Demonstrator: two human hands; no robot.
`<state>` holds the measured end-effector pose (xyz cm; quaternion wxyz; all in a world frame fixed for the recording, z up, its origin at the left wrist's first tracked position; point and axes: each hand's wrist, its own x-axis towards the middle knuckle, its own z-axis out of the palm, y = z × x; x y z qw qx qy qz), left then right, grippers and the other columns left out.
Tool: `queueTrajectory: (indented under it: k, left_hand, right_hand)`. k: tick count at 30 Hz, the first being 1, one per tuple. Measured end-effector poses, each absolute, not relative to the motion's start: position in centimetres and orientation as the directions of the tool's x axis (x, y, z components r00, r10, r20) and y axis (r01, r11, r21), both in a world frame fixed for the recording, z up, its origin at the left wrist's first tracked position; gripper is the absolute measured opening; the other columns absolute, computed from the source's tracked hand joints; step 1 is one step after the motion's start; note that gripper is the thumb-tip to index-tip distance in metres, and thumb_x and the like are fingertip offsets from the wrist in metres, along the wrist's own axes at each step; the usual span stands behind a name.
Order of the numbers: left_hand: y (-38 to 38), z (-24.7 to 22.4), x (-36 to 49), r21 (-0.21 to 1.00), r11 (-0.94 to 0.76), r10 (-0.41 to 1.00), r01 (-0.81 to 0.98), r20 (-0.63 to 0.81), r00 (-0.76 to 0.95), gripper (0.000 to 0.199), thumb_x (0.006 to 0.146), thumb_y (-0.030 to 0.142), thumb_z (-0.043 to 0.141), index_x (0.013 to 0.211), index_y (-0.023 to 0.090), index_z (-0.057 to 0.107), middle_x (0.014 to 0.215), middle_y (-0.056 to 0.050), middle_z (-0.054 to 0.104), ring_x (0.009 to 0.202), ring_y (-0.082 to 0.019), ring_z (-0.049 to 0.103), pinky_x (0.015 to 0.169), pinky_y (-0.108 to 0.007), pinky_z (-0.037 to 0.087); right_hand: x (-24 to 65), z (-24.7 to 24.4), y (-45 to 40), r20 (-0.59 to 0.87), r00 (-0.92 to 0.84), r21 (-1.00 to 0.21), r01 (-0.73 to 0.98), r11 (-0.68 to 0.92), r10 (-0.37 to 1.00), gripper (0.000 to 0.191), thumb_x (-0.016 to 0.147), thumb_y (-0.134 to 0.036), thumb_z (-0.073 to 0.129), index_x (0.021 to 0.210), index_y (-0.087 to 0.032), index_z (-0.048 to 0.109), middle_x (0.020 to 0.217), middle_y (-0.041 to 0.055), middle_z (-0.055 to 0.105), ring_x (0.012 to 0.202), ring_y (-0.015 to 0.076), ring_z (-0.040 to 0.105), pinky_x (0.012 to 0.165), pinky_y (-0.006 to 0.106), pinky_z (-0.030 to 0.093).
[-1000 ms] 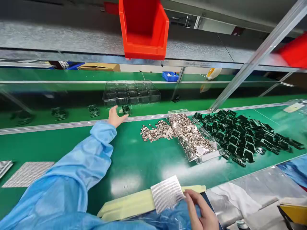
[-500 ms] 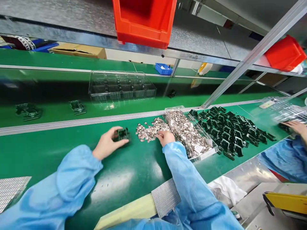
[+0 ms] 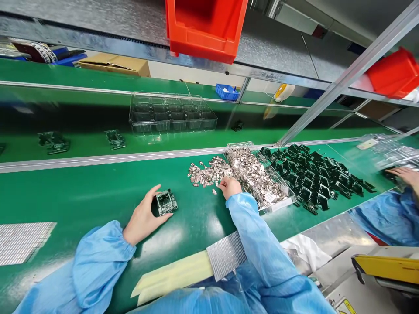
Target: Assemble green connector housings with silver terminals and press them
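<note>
My left hand (image 3: 143,218) holds a small square circuit board assembly (image 3: 166,202) by its edges, between thumb and fingers, low over the green bench. Its upper face, with a dark opening, shows. Farther right, my right hand (image 3: 231,187) is closed in a pinch at the near edge of a loose pile of small metal pieces (image 3: 209,172). One of these silvery pieces appears to be at its fingertips. A single metal piece (image 3: 214,191) lies apart, just left of those fingers. Beside the hand stands a clear plastic tray (image 3: 278,213) full of similar pieces.
Many dark green boards (image 3: 307,183) lie heaped to the right. A co-worker's hand (image 3: 407,175) is beyond them. A clear compartment tray (image 3: 173,126) stands behind the bench strip. White strips (image 3: 26,242) lie left; a red bin (image 3: 203,48) overhangs the bench.
My left hand has brought the circuit board slightly nearer and tilted its face up. My right hand has drawn back slightly from the pile, and a metal piece now lies apart. The view has shifted.
</note>
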<state>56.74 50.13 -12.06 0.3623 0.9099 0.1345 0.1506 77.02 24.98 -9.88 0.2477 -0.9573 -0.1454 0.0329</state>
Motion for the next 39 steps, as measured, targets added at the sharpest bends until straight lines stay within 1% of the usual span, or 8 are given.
queueTrajectory:
  k: [3,6,9,12,15,20,36,39]
  left_hand:
    - [48.6,-11.8,56.7,0.823,-0.564,0.441,0.065,0.234,0.866,0.073,0.067,0.038,0.076,0.130,0.021,0.042,0.122,-0.012,0.061,0.108,-0.028,0.064,0.098,-0.046,0.051]
    - [46.0,-11.4,57.4,0.978,-0.209,0.489,-0.009,0.113,0.865,0.066,0.066,0.035,0.078,0.120,0.021,0.042,0.117,-0.010,0.062,0.102,-0.025,0.068,0.091,-0.043,0.056]
    - [42.5,-10.5,58.3,0.991,0.135,0.355,-0.012,-0.037,0.934,0.063,0.064,0.031,0.081,0.114,0.021,0.044,0.114,-0.009,0.065,0.095,-0.022,0.071,0.086,-0.040,0.059]
    - [39.0,-9.7,58.4,0.964,0.267,0.198,-0.017,-0.038,0.979,0.061,0.062,0.024,0.082,0.112,0.021,0.048,0.114,-0.007,0.065,0.089,-0.019,0.071,0.084,-0.036,0.060]
    - [36.2,-9.4,57.8,0.953,0.301,0.057,-0.024,0.007,0.998,0.059,0.061,0.015,0.082,0.111,0.022,0.053,0.104,-0.003,0.068,0.087,-0.017,0.071,0.078,-0.029,0.061]
    - [33.9,-9.5,56.5,0.952,0.303,-0.053,-0.031,0.050,0.997,0.049,0.067,0.006,0.074,0.111,0.023,0.058,0.102,-0.002,0.070,0.090,-0.015,0.069,0.074,-0.022,0.058]
    - [33.4,-9.4,55.0,0.992,0.001,-0.065,-0.129,0.129,0.990,0.030,0.088,0.025,0.059,0.117,0.022,0.055,0.095,-0.005,0.067,0.075,-0.014,0.064,0.066,-0.023,0.053]
    - [33.3,-9.1,54.8,0.993,-0.049,-0.017,-0.103,0.103,0.995,0.029,0.087,0.025,0.059,0.115,0.021,0.056,0.091,-0.004,0.067,0.071,-0.014,0.063,0.062,-0.022,0.052]
  right_hand:
    - [76.5,-9.7,25.0,0.031,0.957,-0.552,0.257,-0.794,0.288,0.023,0.071,-0.007,0.071,0.059,-0.020,0.056,0.071,0.0014,0.057,0.065,0.0162,0.055,0.061,0.026,0.042]
    - [74.5,-8.7,24.0,0.029,0.949,-0.650,0.256,-0.716,0.314,0.018,0.075,-0.010,0.065,0.063,-0.020,0.057,0.061,-0.0009,0.056,0.058,0.0157,0.056,0.058,0.025,0.044]
    - [70.4,-7.2,21.8,0.021,0.930,-0.750,0.257,-0.610,0.367,0.008,0.083,-0.019,0.059,0.078,-0.020,0.065,0.065,0.0000,0.063,0.058,0.0155,0.061,0.057,0.025,0.049]
    - [65.3,-6.1,19.4,0.088,0.913,-0.879,0.259,-0.400,0.399,0.014,0.084,-0.027,0.059,0.088,-0.020,0.070,0.077,0.0033,0.067,0.067,0.0166,0.064,0.061,0.027,0.052]
    - [60.7,-5.9,18.2,0.113,0.960,-0.972,0.161,-0.172,0.257,0.014,0.080,-0.029,0.065,0.091,-0.021,0.071,0.076,0.0030,0.068,0.065,0.0165,0.063,0.060,0.027,0.051]
    - [57.0,-6.6,18.4,0.047,0.999,-0.993,0.047,-0.108,0.004,0.016,0.075,-0.024,0.069,0.089,-0.021,0.062,0.070,0.0001,0.068,0.060,0.0147,0.059,0.056,0.025,0.046]
    - [55.5,-7.8,18.9,0.089,0.990,-0.966,0.058,-0.252,-0.114,0.019,0.078,-0.027,0.068,0.088,-0.023,0.053,0.074,-0.0012,0.060,0.061,0.0153,0.054,0.059,0.027,0.044]
    - [55.4,-7.8,18.9,0.044,0.991,-0.991,0.028,-0.132,-0.125,0.020,0.079,-0.028,0.068,0.094,-0.022,0.055,0.085,0.0026,0.061,0.069,0.0167,0.058,0.061,0.028,0.049]
